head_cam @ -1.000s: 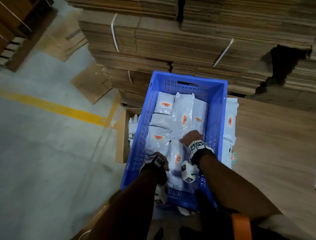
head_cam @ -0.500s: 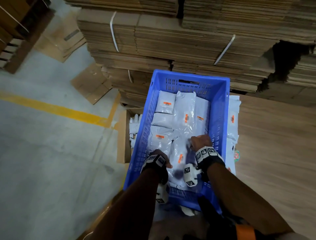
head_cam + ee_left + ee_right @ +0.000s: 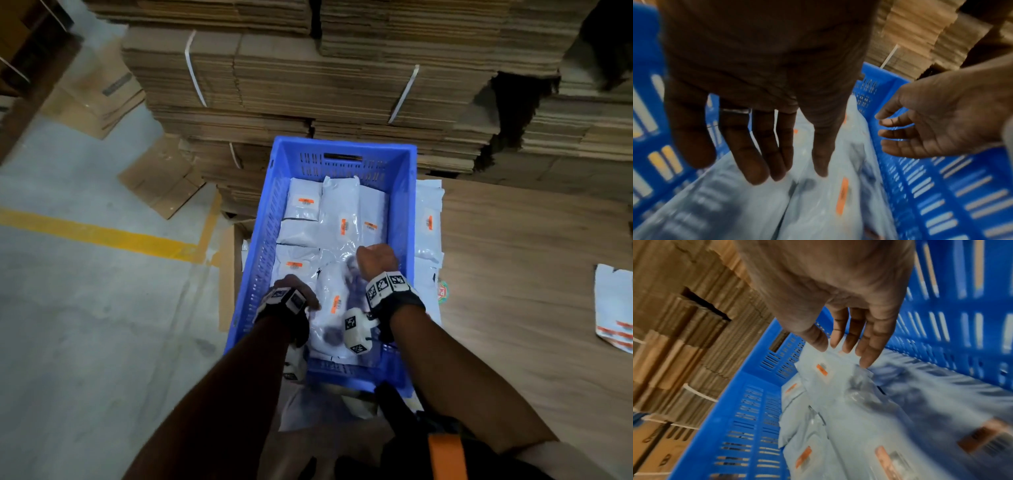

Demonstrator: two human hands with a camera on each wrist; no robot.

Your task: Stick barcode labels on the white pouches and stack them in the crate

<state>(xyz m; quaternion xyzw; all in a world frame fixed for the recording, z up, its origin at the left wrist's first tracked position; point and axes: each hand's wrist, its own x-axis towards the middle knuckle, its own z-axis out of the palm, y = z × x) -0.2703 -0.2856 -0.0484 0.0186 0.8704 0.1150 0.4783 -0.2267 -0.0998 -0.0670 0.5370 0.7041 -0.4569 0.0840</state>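
Observation:
A blue crate [image 3: 342, 145] holds several white pouches with orange barcode labels. The nearest pouch [image 3: 334, 284] lies lengthways at the crate's near end, label [image 3: 335, 304] up. My left hand [image 3: 298, 293] hovers over the near-left corner with straight fingers [image 3: 764, 162], holding nothing, just above the pouch [image 3: 818, 211]. My right hand [image 3: 376, 260] is by the right wall, open and empty. In the right wrist view its fingertips [image 3: 865, 360] reach the far edge of that pouch [image 3: 859, 402]. The left wrist view shows the right hand [image 3: 931, 123] with loosely bent fingers.
Strapped stacks of flat cardboard [image 3: 308, 85] rise behind the crate. More white pouches [image 3: 428, 222] lie outside its right wall on a cardboard surface, with a white sheet [image 3: 613, 308] at the far right. An open carton [image 3: 227, 274] stands left; a yellow line [image 3: 102, 236] marks the floor.
My right hand has shifted from the middle of the crate towards its right wall. The left hand has stayed at the near-left corner.

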